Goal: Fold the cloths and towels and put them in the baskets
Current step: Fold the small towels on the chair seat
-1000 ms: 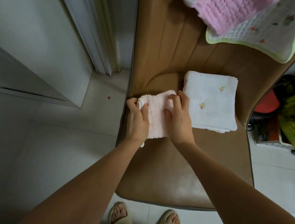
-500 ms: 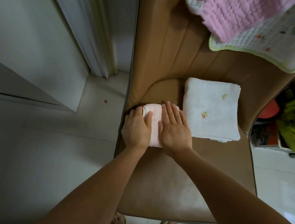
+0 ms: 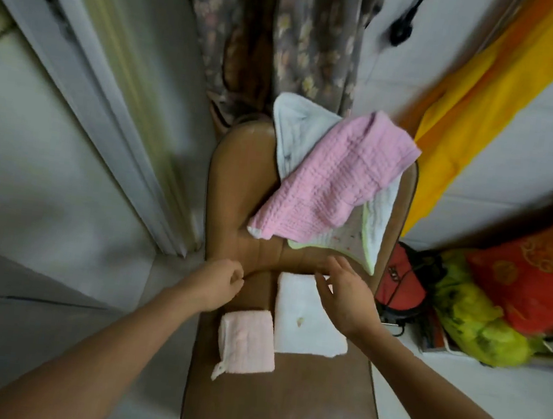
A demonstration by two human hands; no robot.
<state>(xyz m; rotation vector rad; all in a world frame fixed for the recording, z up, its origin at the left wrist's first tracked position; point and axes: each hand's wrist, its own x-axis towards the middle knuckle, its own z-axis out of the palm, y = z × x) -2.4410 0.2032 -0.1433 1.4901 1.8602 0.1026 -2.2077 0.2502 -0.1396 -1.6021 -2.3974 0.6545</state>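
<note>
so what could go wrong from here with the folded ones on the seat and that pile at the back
1. The pink towel lies loosely over other unfolded cloths on the chair back; pulling one could drag the rest down.
2. The right hand reaches over the folded white cloth; the arm might brush it and undo the fold.
3. The folded pale pink cloth sits near the left edge of the brown seat, a corner tag sticking out; a nudge could tip it to the floor.
</note>
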